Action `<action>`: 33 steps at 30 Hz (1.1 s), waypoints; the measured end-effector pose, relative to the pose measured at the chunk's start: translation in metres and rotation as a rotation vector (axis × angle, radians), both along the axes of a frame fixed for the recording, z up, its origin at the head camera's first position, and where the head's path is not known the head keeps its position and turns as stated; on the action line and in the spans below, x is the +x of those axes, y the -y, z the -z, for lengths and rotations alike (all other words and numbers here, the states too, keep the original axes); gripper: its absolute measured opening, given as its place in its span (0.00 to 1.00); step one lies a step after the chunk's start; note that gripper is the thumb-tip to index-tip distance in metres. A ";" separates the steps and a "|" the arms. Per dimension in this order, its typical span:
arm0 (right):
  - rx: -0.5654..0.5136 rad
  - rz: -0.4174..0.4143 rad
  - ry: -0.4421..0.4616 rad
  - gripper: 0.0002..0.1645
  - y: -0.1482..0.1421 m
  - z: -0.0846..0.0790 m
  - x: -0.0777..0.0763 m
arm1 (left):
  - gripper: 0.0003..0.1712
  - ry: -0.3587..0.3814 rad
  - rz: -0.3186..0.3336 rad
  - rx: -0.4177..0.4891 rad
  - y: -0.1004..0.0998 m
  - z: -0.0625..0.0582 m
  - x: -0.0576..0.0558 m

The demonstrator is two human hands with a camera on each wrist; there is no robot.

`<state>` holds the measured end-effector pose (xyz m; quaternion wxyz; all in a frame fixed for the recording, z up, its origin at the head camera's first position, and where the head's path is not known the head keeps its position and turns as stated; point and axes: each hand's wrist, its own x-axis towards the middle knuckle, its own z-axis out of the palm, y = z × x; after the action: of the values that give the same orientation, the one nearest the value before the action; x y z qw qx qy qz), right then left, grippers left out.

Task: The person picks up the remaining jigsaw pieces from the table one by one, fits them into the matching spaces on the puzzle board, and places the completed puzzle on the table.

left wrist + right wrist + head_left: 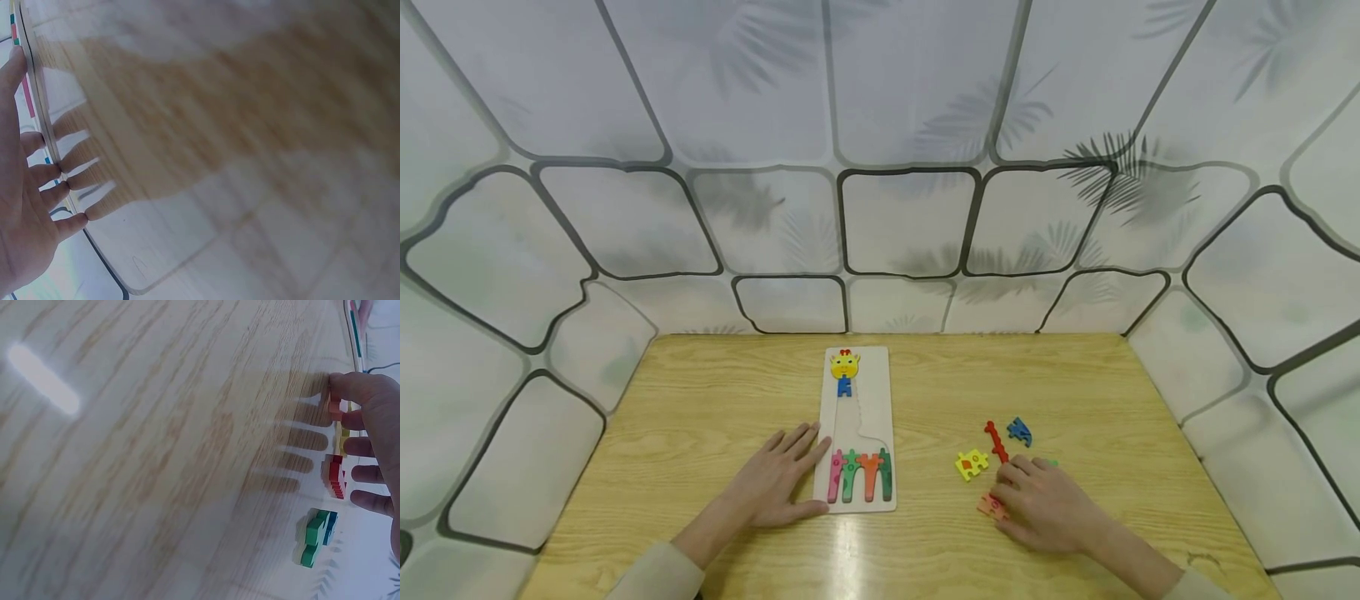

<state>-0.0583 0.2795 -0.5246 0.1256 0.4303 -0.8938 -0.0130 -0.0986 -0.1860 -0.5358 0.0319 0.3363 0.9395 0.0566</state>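
Note:
A pale giraffe puzzle board [872, 417] lies on the table, holding a yellow head piece [845, 365], a blue piece [845, 387] and several coloured leg pieces [870, 475]. My left hand [778, 479] rests flat at the board's left edge, fingers spread, fingertips on the rim. Over the loose pieces, my right hand [1048, 504] pinches an orange puzzle piece [991, 505] between thumb and forefinger, low at the table. In the right wrist view the orange piece [335, 409] shows beside the thumb, the other fingers extended.
Around the right hand lie a yellow puzzle piece [972, 464], a red wavy piece [996, 441] and a blue piece [1019, 431]. A green piece [314, 537] is mostly hidden behind the hand in the head view. Patterned fabric walls [895, 225] enclose the wooden table [722, 392].

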 end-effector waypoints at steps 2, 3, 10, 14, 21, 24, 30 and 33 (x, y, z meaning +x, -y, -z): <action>0.007 0.002 0.014 0.18 0.001 -0.001 0.000 | 0.55 0.003 -0.001 0.001 0.000 0.000 0.000; 0.011 0.004 0.022 0.18 0.001 -0.001 0.001 | 0.55 0.004 -0.001 0.002 0.000 0.000 0.000; 0.039 -0.010 0.051 0.17 0.004 0.001 -0.003 | 0.55 0.008 -0.001 0.000 0.000 -0.001 -0.001; 0.049 -0.029 0.056 0.15 0.006 0.003 -0.005 | 0.55 0.015 -0.001 0.000 0.000 -0.001 0.000; 0.050 -0.049 0.026 0.14 0.012 0.005 -0.006 | 0.55 0.021 -0.003 -0.008 0.000 -0.001 0.000; 0.062 -0.053 0.041 0.15 0.014 0.004 -0.006 | 0.55 0.022 -0.005 -0.007 0.000 -0.001 0.000; 0.047 -0.081 0.058 0.12 0.022 0.001 -0.006 | 0.55 0.019 -0.002 -0.005 0.000 -0.001 0.000; 0.033 -0.099 0.049 0.12 0.026 0.001 -0.007 | 0.55 0.005 0.002 -0.006 0.000 0.000 0.000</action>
<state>-0.0649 0.2531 -0.5254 0.0971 0.4760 -0.8740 -0.0112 -0.0989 -0.1865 -0.5355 0.0353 0.3368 0.9393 0.0545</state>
